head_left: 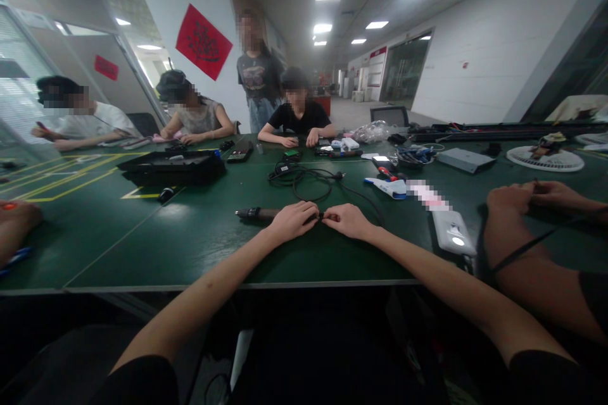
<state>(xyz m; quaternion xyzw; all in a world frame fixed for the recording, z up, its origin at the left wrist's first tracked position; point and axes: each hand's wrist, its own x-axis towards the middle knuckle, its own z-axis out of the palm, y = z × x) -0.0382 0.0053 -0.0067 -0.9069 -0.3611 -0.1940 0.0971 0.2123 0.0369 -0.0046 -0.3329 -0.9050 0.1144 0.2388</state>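
A dark, pen-shaped electric screwdriver [259, 214] lies on the green table, its tip pointing left. Over its rear end is my left hand [293, 221], fingers wrapped round the body. My right hand [350, 221] pinches a small black connector [321, 216] at the screwdriver's back end, close to the left fingertips. Whether the connector is seated in the screwdriver cannot be made out. Behind my hands a black power cord [311, 188] lies in loose loops, one strand running down towards my right hand.
Ahead left stands a black tray [171, 166], with a small black cylinder [166, 195] before it. To the right are a blue-and-white packet [387, 187], a white device [451, 232], a silver box [465, 160] and a white fan grille [544, 158]. Co-workers sit around the table; a neighbour's arms [517, 228] reach in from the right.
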